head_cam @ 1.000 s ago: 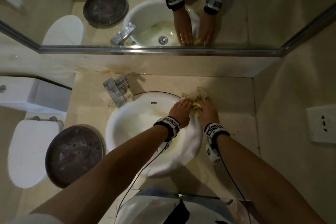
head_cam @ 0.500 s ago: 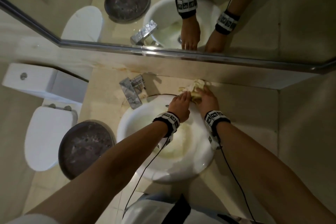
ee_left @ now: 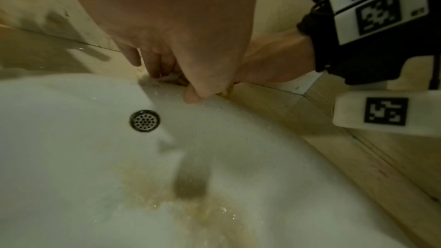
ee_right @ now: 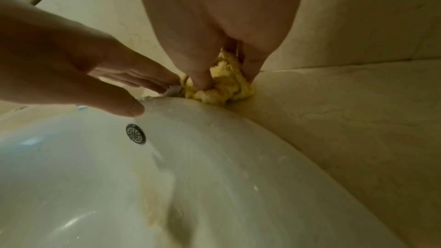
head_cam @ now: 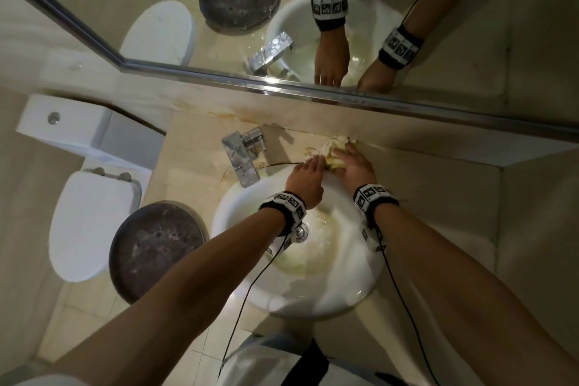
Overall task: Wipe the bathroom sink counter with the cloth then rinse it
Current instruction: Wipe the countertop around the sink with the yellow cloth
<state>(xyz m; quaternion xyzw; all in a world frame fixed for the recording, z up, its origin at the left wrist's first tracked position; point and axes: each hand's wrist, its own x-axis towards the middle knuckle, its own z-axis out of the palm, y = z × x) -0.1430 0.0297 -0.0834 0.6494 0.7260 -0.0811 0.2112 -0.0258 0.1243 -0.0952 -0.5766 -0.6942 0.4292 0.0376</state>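
A bunched yellow cloth (head_cam: 333, 147) (ee_right: 224, 86) lies on the beige counter (head_cam: 423, 197) behind the white sink (head_cam: 344, 276), close to the back wall. My right hand (head_cam: 355, 166) (ee_right: 214, 16) grips it, thumb and fingers dug into the folds. My left hand (head_cam: 305, 174) (ee_right: 71, 59) reaches over the basin's back rim, its straight fingers touching the cloth's left edge and its thumb near the rim. In the left wrist view only a sliver of cloth (ee_left: 170, 77) shows under the fingers. Yellowish water stains the sink bowl (ee_left: 190, 205).
A chrome faucet (head_cam: 242, 163) stands left of the hands, and the overflow hole (ee_left: 144, 120) lies just below them. A mirror (head_cam: 219, 25) runs above the backsplash. A white toilet (head_cam: 91, 222) and a dark round lid (head_cam: 156, 257) sit to the left. A wall closes the right side.
Both hands have pushed the cloth off the sink's back rim toward the back wall. The head view has also shifted.
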